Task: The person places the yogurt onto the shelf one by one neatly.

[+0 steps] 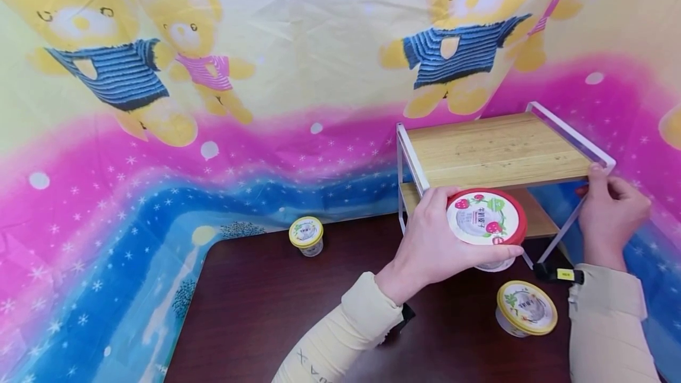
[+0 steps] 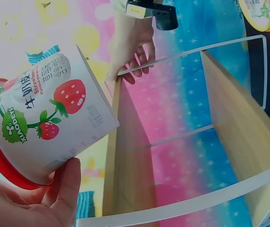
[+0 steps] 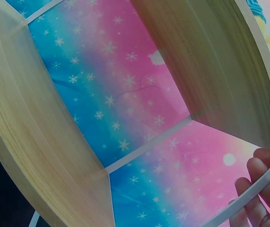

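Observation:
My left hand (image 1: 425, 241) grips a tub with a red-rimmed lid (image 1: 486, 217), held in front of the rack's upper shelf. Strawberries are printed on the tub's white side (image 2: 54, 104) in the left wrist view. A two-tier rack with wooden shelves (image 1: 495, 146) and a white metal frame stands at the back right. At its front right corner, my right hand (image 1: 612, 211) pinches the frame, thumb on top near the upper shelf's edge. In the right wrist view, the fingers (image 3: 260, 184) lie behind the white bar (image 3: 248, 196).
On the dark table (image 1: 239, 306), a yellow-lidded tub (image 1: 527, 307) stands in front of the rack. A second yellow-lidded tub (image 1: 307, 235) stands near the back edge, left of the rack. A bear-printed cloth (image 1: 319, 64) hangs behind the table.

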The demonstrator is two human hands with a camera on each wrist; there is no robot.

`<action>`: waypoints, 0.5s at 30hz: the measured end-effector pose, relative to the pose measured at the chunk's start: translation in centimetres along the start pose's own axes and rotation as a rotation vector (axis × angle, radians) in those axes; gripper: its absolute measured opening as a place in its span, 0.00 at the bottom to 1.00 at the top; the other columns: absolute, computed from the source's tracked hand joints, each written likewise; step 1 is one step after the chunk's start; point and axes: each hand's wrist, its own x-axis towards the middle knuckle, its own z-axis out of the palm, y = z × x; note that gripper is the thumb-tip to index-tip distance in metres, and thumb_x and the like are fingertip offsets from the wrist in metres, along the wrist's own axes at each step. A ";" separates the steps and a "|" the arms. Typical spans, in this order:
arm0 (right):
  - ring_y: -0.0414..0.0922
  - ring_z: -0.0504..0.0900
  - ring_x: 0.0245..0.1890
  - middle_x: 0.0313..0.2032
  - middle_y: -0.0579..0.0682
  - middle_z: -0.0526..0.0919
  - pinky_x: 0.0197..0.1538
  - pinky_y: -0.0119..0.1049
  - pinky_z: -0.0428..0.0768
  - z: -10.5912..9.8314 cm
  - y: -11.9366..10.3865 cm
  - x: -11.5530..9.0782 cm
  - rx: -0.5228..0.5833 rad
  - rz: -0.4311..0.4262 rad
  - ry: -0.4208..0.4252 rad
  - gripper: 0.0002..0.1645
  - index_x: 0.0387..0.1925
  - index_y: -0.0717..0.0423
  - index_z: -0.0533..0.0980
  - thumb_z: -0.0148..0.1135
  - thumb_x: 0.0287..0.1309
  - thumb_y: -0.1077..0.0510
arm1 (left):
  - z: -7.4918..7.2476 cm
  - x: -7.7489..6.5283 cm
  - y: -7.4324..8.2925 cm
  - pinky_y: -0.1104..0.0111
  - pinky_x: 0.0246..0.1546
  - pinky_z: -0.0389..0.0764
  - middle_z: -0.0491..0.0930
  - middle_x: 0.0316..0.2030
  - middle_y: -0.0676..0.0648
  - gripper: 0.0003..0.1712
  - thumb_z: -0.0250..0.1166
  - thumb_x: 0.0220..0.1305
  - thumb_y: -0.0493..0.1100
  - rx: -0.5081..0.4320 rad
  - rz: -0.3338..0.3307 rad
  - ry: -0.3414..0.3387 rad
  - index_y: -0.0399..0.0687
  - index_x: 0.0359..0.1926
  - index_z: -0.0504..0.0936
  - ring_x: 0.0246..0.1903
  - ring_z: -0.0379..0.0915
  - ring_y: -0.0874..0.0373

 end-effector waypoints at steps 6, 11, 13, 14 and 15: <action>0.29 0.77 0.29 0.27 0.32 0.80 0.33 0.16 0.72 0.0 0.0 0.1 -0.001 -0.003 -0.002 0.25 0.49 0.46 0.88 0.64 0.63 0.35 | -0.4 0.3 0.6 0.77 0.41 0.73 0.71 0.49 0.63 0.50 0.79 0.43 0.69 -0.020 -0.029 -0.004 0.58 0.63 0.68 0.49 0.65 0.74; 0.28 0.77 0.29 0.27 0.32 0.80 0.33 0.16 0.72 0.0 0.1 0.0 -0.008 -0.015 0.001 0.25 0.49 0.46 0.88 0.64 0.63 0.36 | -0.4 0.4 1.0 0.78 0.39 0.73 0.70 0.48 0.64 0.50 0.79 0.42 0.70 -0.020 -0.040 -0.019 0.59 0.63 0.67 0.48 0.64 0.75; 0.28 0.78 0.29 0.27 0.32 0.80 0.33 0.16 0.72 0.0 0.1 0.0 -0.007 -0.016 0.000 0.24 0.49 0.46 0.88 0.64 0.63 0.36 | -0.4 0.6 1.2 0.79 0.39 0.73 0.68 0.48 0.65 0.50 0.79 0.42 0.70 -0.015 -0.041 -0.021 0.60 0.63 0.66 0.47 0.63 0.76; 0.28 0.78 0.29 0.27 0.32 0.81 0.33 0.16 0.72 0.0 0.1 0.0 -0.006 -0.016 -0.001 0.24 0.49 0.46 0.88 0.64 0.63 0.36 | -0.4 0.6 1.3 0.79 0.38 0.73 0.68 0.48 0.66 0.50 0.79 0.42 0.70 -0.013 -0.044 -0.019 0.60 0.63 0.66 0.47 0.63 0.77; 0.28 0.78 0.29 0.27 0.32 0.80 0.33 0.16 0.72 0.0 0.1 0.0 -0.008 -0.018 -0.001 0.24 0.49 0.47 0.88 0.64 0.63 0.36 | -0.4 0.7 1.4 0.79 0.38 0.73 0.67 0.47 0.66 0.51 0.79 0.42 0.70 -0.006 -0.046 -0.016 0.61 0.63 0.66 0.47 0.62 0.77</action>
